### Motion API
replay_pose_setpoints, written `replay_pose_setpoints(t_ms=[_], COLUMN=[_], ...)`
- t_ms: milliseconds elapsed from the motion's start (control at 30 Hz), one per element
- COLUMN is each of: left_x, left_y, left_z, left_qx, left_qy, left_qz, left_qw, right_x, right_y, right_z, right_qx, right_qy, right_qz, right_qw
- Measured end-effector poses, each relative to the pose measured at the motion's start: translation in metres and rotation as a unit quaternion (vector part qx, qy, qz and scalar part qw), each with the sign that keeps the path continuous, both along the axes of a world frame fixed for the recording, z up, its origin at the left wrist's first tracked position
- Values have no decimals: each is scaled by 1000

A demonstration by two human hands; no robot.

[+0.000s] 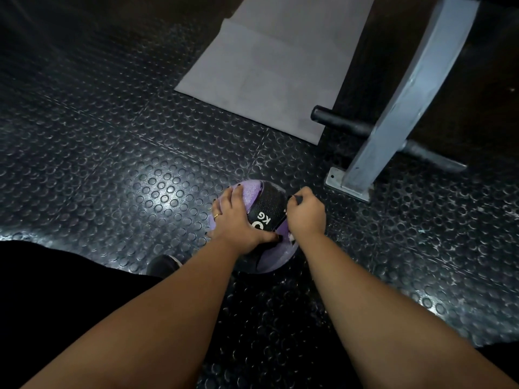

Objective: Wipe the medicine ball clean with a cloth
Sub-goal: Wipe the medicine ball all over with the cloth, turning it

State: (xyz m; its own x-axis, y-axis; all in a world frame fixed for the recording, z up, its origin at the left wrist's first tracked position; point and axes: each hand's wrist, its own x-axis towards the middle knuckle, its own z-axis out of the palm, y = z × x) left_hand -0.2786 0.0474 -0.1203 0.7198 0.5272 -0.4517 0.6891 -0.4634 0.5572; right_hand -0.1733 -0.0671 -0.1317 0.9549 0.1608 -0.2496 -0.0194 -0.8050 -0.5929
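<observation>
The purple-and-black medicine ball [265, 200] sits on the studded rubber floor [112, 164]; the left hand [233, 217] lies spread and flat on the ball's upper left, steadying it; the right hand [306, 213] is curled round a small dark cloth [297, 198] at the ball's right side; wiping seems under way, and judging by the grip, the top band and underside are probably left.

one medicine ball [266, 203], two hands [230, 217] [306, 211], one cloth [298, 198] (barely showing), one mat [266, 74], one shoe [163, 265].
</observation>
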Motion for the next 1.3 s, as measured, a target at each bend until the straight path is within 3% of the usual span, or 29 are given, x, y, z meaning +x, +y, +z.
replay_pose_setpoints(t_ms=[133,367,500,667,767,1133,1300], left_x=[0,2,1,-4,-5,-1,4], left_y=[2,7,4,-1,1,5,-3], left_z=[-1,-5,-3,0,-1,-1,3], left_qx=[1,4,3,-1,2,-10,9], left_qy=[-6,-13,-12,-5,-19,0,15], left_qz=[7,13,5,-3,1,-2,-4], left_qw=[1000,1000,1000,1000,1000,1000,1000], right_x=[16,-37,-36,12,30,-41,-18], right_y=[2,-1,0,7,9,4,8], right_z=[1,9,8,1,0,13,9], right_qx=[-3,85,83,-2,5,79,30], right_qy=[37,-51,-74,33,82,-119,-86], right_qz=[24,43,31,-1,15,117,43], right_qw=[999,994,993,999,996,983,995])
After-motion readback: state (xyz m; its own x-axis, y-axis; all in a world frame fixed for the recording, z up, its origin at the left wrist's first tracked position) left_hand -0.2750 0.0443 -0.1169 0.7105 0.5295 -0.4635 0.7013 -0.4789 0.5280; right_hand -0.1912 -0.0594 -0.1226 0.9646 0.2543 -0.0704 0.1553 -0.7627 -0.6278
